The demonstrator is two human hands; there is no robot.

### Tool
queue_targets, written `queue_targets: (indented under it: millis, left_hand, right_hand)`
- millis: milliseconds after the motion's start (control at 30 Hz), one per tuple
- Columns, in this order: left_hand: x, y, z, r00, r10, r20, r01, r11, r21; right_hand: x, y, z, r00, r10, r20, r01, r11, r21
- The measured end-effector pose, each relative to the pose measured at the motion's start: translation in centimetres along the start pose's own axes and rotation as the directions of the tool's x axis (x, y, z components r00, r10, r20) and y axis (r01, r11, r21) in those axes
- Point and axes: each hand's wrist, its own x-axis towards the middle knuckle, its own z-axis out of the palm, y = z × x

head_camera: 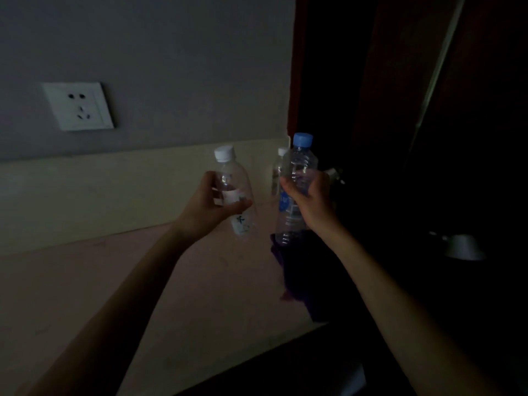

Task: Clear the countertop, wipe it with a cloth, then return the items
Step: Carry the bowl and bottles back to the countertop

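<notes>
White-capped bottle [233, 192] gripped in left hand [211, 204], blue-capped bottle [295, 192] in right hand [310, 201], fingers closed round each; worktop [114, 281] mostly bare, purple cloth [288, 270] at 3 o'clock, so clearing or returning can't be told.

Clear plastic bottle with white cap [232, 192], upright, held above the counter [114, 281]. Taller blue-capped bottle [297, 178], upright, held over the counter's right edge. Dark purple cloth [303, 278], crumpled at that right edge. Third bottle [278, 170], white-capped, half hidden behind.
</notes>
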Motion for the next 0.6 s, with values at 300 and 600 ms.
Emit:
queue_targets:
  millis: [300, 600]
  left_hand:
    - [7.3, -3.9, 2.5, 0.992, -0.124, -0.016, 0.125, 0.978, 0.17]
    - [9.8, -8.3, 3.2, 0.973, -0.117, -0.199, 0.184, 0.914, 0.362]
  right_hand:
    - [7.0, 3.7, 6.3, 0.988, -0.053, 0.143, 0.05, 0.999, 0.019]
    - [9.6, 5.8, 9.7, 0.984, -0.1, 0.145, 0.093, 0.994, 0.059]
